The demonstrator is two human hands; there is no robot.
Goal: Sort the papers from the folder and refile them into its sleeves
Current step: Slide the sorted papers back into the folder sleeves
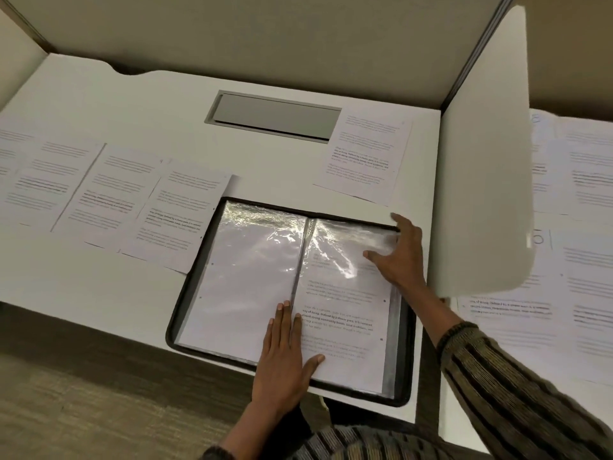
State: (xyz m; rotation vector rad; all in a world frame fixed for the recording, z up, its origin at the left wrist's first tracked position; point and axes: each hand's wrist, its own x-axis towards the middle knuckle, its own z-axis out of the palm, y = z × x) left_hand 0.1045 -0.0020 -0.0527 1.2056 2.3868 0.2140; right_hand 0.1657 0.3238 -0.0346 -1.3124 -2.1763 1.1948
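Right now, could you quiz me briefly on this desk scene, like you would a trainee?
1. True or false: the black-rimmed folder of clear plastic sleeves lies shut on the white desk.
2. The left hand presses flat on the folder's: A, top rim; B, spine; C, left rim?
3. Fill in: the loose printed sheet lies to the ____ of the grey rectangular hatch.
Key: 1 false; 2 B; 3 right.

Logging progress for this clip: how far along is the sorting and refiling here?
Done: the open folder has a sheet in both visible sleeves. In hand: the left hand presses flat by the spine while the right hand rests straight fingers on the right sleeve. Left: loose sheets left of the folder, a single sheet behind it and further sheets past the divider lie unfiled.
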